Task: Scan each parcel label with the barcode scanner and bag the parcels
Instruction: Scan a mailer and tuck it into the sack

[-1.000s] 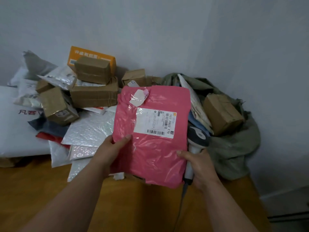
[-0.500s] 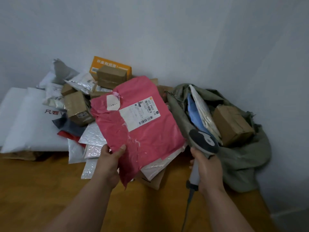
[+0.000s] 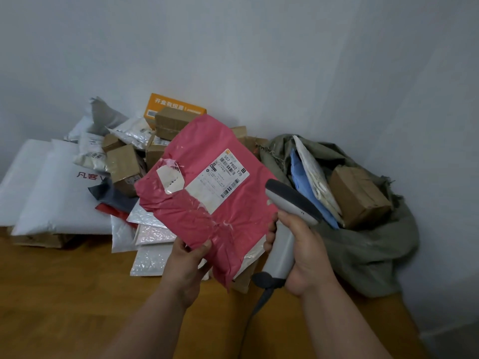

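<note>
Both grips full: parcel [image 3: 207,193], scanner [image 3: 287,218]

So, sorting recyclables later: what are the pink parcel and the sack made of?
Pink parcel: thin glossy plastic film, apparently; it crinkles and glints. Sack: probably coarse woven fabric, matte olive, with a frayed rim.

The crinkled pink plastic mailer bag [image 3: 207,203] looks thin and slightly glossy, and its white paper shipping label [image 3: 220,178] is matt. The grey handheld barcode scanner [image 3: 287,211] is smooth plastic with a dull sheen. On the far left, brown cardboard boxes [image 3: 123,167] look rough and taped, beside pearly bubble-wrap mailers [image 3: 150,257]. The olive-green woven sack [image 3: 368,250] on the right looks coarse and frayed. The orange-brown wooden floor [image 3: 64,294] is smooth.
</note>
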Demonstrator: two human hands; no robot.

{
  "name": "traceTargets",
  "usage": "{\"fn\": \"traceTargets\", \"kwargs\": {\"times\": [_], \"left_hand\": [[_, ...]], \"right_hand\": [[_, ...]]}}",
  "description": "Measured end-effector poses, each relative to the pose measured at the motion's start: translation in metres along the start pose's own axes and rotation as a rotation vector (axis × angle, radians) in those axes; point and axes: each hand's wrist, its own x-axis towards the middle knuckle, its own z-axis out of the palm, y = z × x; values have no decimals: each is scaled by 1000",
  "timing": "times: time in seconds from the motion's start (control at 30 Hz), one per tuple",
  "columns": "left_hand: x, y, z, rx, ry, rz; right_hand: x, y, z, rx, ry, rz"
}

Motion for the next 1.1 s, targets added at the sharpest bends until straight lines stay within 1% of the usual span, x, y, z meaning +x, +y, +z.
{"fn": "traceTargets", "kwargs": {"times": [0.23,0.7,1.0,1.1], "left_hand": [[-3,-3,1,18,-37,9],[-5,-2,6,8,-51,13],[4,-3,6,9,-57,12],[10,1,8,35,-69,23]], "right_hand": [[-7,-4,14,2,-88,35],[-6,-3,17,-44,-96,47],[4,-3,16,-66,-62,50],[7,-3,15,-77,-24,22]]}}
